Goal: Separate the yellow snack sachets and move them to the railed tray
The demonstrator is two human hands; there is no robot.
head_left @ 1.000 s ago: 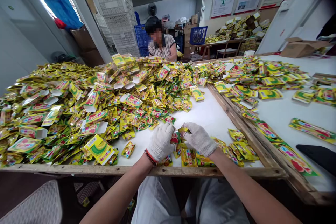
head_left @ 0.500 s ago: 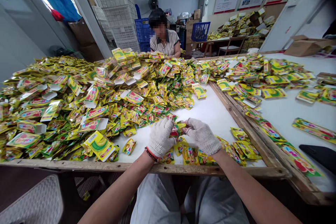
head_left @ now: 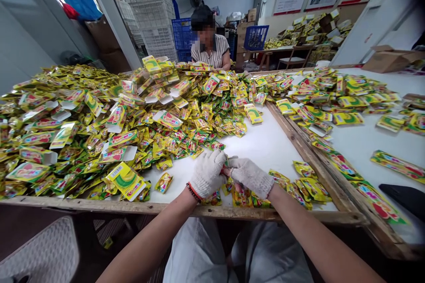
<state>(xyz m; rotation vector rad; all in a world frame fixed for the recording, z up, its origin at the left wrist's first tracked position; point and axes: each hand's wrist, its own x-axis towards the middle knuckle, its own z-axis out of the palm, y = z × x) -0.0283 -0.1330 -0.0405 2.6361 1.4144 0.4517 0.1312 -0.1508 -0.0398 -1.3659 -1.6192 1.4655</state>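
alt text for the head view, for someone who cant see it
A gloved left hand and right hand pinch a sachet between them over a white table. A pile of yellow sachets and cartons covers its left; a person sits opposite.

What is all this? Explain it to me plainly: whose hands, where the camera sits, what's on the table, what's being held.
No machine here: one camera on a person's head looks down at their own two gloved hands. The left hand and right hand meet over the white table and pinch a small packet between them; whether it is one or several is hidden. Loose packets lie beside the right wrist. A big heap of yellow packets and flat cartons covers the table beyond. Another person sits at the far side.
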